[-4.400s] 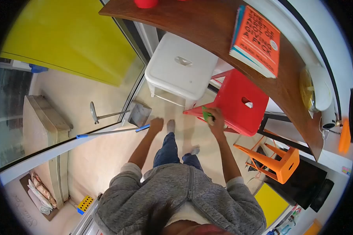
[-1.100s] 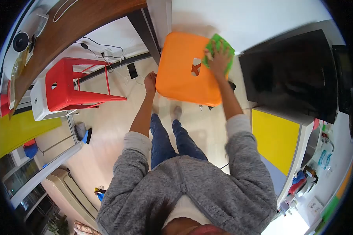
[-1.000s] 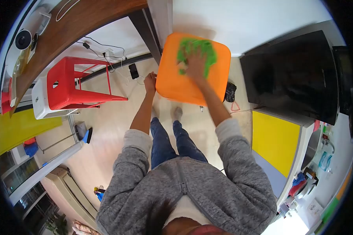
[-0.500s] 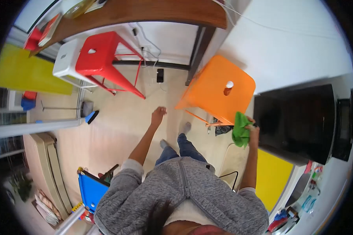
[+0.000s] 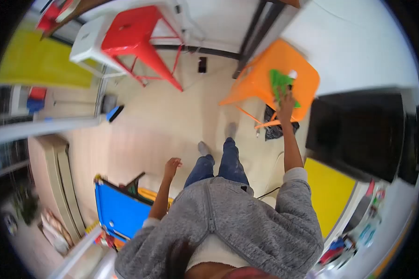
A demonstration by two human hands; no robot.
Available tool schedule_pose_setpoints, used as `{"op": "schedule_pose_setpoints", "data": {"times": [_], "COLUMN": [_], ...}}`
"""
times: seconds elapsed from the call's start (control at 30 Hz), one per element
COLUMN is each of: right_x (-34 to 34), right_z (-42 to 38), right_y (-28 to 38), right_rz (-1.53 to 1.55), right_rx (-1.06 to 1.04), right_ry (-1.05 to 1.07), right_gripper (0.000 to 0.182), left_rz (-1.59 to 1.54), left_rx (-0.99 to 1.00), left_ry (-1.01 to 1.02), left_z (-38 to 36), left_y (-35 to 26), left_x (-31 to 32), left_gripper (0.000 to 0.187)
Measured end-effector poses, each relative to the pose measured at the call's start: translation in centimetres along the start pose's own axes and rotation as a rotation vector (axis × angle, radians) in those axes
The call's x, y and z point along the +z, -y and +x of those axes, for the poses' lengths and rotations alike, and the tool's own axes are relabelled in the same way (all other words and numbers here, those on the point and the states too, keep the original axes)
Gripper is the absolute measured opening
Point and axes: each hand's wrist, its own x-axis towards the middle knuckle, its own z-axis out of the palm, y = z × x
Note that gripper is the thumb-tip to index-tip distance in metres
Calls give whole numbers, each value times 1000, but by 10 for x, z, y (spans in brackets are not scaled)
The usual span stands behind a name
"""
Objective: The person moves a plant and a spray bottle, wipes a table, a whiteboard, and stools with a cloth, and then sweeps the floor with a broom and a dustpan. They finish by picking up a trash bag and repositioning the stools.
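An orange metal stool stands at the right, and a green cloth lies spread over part of its seat, beside the seat's hole. My right hand is on the cloth, pressing it against the seat with fingers stretched forward; blur softens the fingertips. Low at the left of my body, my left hand hangs in the air above the floor. It holds nothing, and its loosely bent fingers are apart. The blue-topped toy pool table is the thing nearest to it.
Red and white stools stand at the upper left. A black phone lies on the floor near the wall. A black plastic bag sits beneath the orange stool. A large black screen stands at the right.
My right hand has moved up and left with the green cloth, from beside the stool onto its seat, where the cloth has spread out. My left hand has dropped back toward my body.
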Motion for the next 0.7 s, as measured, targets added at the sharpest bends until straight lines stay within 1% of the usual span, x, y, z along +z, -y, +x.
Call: {"op": "schedule_pose_setpoints", "data": {"times": [0.1, 0.13, 0.2, 0.23, 0.27, 0.3, 0.33, 0.37, 0.4, 0.43, 0.5, 0.57, 0.6, 0.63, 0.67, 0.7], "right_x": [-58, -58, -49, -47, -40, -36, -33, -26, -37, -47, -78, -125, -134, -139, -172, -195], "right_z": [-41, -45, -39, -41, -46, -57, -68, -87, -103, -121, -169, -227, -265, -309, -336, -370], "right_y": [-17, -33, -46, -50, -43, -35, -26, -21, -17, -27, -48, -87, -123, -152, -175, -202], "right_rz": [-40, 42, 170, 217, 487, 366, 245, 226, 352, 469, 594, 657, 735, 821, 505, 181], "right_rx": [-14, 56, 101, 139, 255, 293, 331, 327, 264, 229, 316, 589, 672, 764, 937, 1025], "right_ry": [114, 72, -4, -53, -69, -62, -51, -114, -215, -22, 41, 7, -87, -185, -270, -402], "right_gripper": [55, 58, 60, 61, 66, 59, 60, 57, 57, 54, 53, 52, 51, 50, 50, 47], "left_rz": [-22, 58, 227, 255, 290, 239, 187, 143, 150, 149, 156, 172, 138, 136, 140, 136], "left_rx": [120, 107, 93, 65, 44, 70, 93, 109, 138, 163, 177, 167, 195, 184, 165, 147], "left_ry": [-89, -106, -143, -134, -103, -58, -4, 47, 112, 164, 211, 203, 200, 258, 315, 367], "left_z": [-5, -9, -22, -20, -14, -10, -4, 4, 16, 27, 37, 36, 38, 36, 29, 21], "left_y": [13, 9, -8, -4, -1, -2, -6, -11, -21, -32, -52, -77, -79, -82, -87, -92], "left_x": [-9, -9, -9, -7, -1, 11, 28, 44, 62, 85, 136, 187, 212, 234, 261, 292], "left_gripper": [17, 16, 16, 15, 15, 14, 14, 14, 14, 14, 15, 16, 16, 16, 16, 17]}}
